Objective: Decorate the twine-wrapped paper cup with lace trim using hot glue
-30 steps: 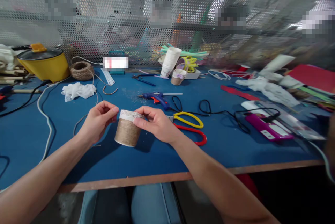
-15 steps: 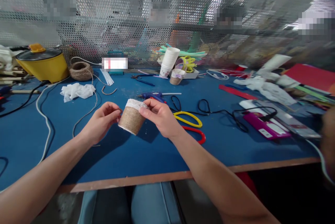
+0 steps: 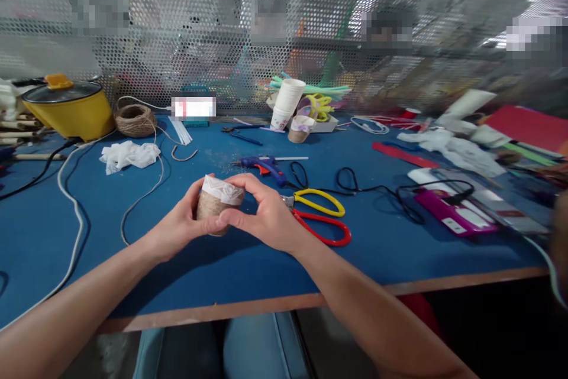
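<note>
Between my hands is a paper cup (image 3: 210, 206) wrapped in brown twine, with a band of white lace around its top. My left hand (image 3: 180, 222) is closed on the cup's left side, its thumb across the front. From the right, my right hand (image 3: 261, 210) grips the cup too, fingers over the rim side and thumb meeting the left thumb. Just behind the hands lies a blue glue gun (image 3: 266, 166) with a glue stick in its back. Scissors (image 3: 317, 204) with one yellow and one red handle loop rest beside my right wrist.
A ball of twine (image 3: 135, 120) and crumpled white fabric (image 3: 129, 157) are at the left, near a yellow pot (image 3: 68, 108). Stacked paper cups (image 3: 287, 104) and a small twine basket (image 3: 300, 129) stand at the back. A purple power strip (image 3: 452, 213) and black cable lie right.
My left hand has moved from beside the cup to hold it. The cup has been turned more upright and shifted slightly left. More of the scissors and glue gun shows now.
</note>
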A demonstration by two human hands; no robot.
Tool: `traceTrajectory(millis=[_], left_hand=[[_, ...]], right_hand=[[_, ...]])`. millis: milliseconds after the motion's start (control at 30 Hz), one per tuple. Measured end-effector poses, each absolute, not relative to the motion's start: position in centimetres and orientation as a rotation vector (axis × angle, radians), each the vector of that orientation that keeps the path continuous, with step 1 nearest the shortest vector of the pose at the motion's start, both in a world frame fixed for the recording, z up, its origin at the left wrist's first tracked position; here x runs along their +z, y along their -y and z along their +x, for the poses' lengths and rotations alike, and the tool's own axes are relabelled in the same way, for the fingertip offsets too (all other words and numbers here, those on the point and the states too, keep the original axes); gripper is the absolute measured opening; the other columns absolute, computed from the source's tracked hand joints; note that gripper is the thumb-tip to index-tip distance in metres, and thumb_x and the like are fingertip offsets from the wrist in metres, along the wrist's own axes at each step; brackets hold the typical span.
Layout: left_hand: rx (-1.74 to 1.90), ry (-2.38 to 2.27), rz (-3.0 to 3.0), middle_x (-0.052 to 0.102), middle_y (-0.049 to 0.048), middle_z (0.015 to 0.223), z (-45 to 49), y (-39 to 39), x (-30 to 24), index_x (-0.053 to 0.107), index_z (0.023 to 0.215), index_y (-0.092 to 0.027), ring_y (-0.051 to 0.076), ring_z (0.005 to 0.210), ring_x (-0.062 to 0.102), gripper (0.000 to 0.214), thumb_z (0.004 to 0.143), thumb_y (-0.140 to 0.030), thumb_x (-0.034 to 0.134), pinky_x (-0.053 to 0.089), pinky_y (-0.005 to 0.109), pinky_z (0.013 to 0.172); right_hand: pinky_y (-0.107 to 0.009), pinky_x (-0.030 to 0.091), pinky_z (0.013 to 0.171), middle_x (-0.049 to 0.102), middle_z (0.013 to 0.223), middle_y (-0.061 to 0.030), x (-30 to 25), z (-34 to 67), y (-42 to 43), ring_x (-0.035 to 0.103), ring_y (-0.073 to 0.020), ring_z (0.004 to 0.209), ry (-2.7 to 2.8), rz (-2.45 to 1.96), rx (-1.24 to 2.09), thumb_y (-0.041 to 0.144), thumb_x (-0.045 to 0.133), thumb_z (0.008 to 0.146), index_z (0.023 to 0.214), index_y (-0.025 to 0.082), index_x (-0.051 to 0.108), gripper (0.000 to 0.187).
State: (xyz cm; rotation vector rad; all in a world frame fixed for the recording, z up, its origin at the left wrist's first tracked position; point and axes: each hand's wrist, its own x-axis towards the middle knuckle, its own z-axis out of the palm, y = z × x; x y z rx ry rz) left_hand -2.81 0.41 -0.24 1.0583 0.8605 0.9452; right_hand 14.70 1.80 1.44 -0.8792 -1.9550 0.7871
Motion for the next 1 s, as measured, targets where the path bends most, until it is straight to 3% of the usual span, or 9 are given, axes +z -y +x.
traceTrajectory(millis=[100, 267, 400, 533, 667, 867, 1000], left_hand=[[0.954, -0.849, 1.077, 0.053, 0.0102, 0.119, -2.91, -0.36, -0.30, 0.035, 0.131, -0.021, 0.025, 0.105, 0.051, 0.086, 0.060, -0.032, 0.082, 0.045, 0.031, 0.078], [0.981, -0.838, 1.068, 0.052, 0.0108, 0.129, -3.00, -0.48, -0.75, 0.038, 0.132, -0.022, 0.031, 0.119, 0.046, 0.090, 0.055, -0.034, 0.085, 0.041, 0.033, 0.088], [0.986, -0.801, 0.940, 0.061, 0.0094, 0.119, -3.15, -0.63, -0.77, 0.055, 0.118, -0.021, 0.030, 0.112, 0.054, 0.068, 0.060, -0.046, 0.080, 0.044, 0.032, 0.083], [0.938, -0.738, 0.854, 0.071, 0.0072, 0.097, -3.10, -0.62, -0.55, 0.066, 0.102, -0.019, 0.024, 0.090, 0.063, 0.044, 0.066, -0.043, 0.077, 0.047, 0.029, 0.074], [0.922, -0.746, 0.768, 0.071, 0.0068, 0.088, -2.85, -0.48, -0.23, 0.071, 0.095, -0.017, 0.019, 0.079, 0.064, 0.043, 0.063, -0.046, 0.078, 0.050, 0.027, 0.070], [0.938, -0.771, 0.679, 0.071, 0.0056, 0.086, -2.74, -0.53, -0.06, 0.073, 0.089, -0.017, 0.018, 0.075, 0.064, 0.044, 0.059, -0.049, 0.079, 0.052, 0.026, 0.066], [0.938, -0.728, 0.690, 0.071, 0.0059, 0.082, -2.74, -0.58, -0.15, 0.073, 0.087, -0.017, 0.018, 0.073, 0.065, 0.041, 0.063, -0.049, 0.077, 0.052, 0.025, 0.065]], right_hand=[[-0.035, 0.046, 0.085, 0.062, 0.102, -0.0091, 1.35, 14.80, -1.83, 0.058, -0.0189, 0.094, 1.950, -0.873, 0.791, 0.032, 0.061, 0.081, 0.100, 0.017, 0.056, 0.025], [-0.034, 0.046, 0.089, 0.061, 0.101, -0.0087, 1.32, 14.87, -1.75, 0.059, -0.0176, 0.096, 1.944, -0.843, 0.843, 0.027, 0.054, 0.085, 0.085, 0.018, 0.056, 0.010], [-0.034, 0.047, 0.087, 0.062, 0.097, -0.0074, 1.36, 14.87, -1.67, 0.059, -0.0171, 0.092, 1.974, -0.811, 0.862, 0.027, 0.055, 0.084, 0.085, 0.018, 0.057, 0.010], [-0.035, 0.048, 0.087, 0.063, 0.101, -0.0071, 1.34, 14.80, -1.62, 0.060, -0.0177, 0.095, 1.975, -0.788, 0.858, 0.028, 0.056, 0.085, 0.096, 0.019, 0.058, 0.015], [-0.038, 0.045, 0.095, 0.060, 0.114, -0.0111, 1.19, 14.65, -1.55, 0.055, -0.0197, 0.110, 1.954, -0.717, 0.565, 0.027, 0.057, 0.086, 0.116, 0.018, 0.054, 0.032], [-0.045, 0.043, 0.096, 0.058, 0.113, -0.0160, 0.87, 14.57, -1.61, 0.053, -0.0246, 0.111, 2.018, -0.617, 0.104, 0.029, 0.058, 0.085, 0.112, 0.013, 0.061, 0.031], [-0.048, 0.044, 0.094, 0.057, 0.116, -0.0137, 0.73, 14.51, -1.69, 0.052, -0.0263, 0.113, 2.048, -0.643, 0.030, 0.036, 0.056, 0.086, 0.114, 0.019, 0.061, 0.034]])
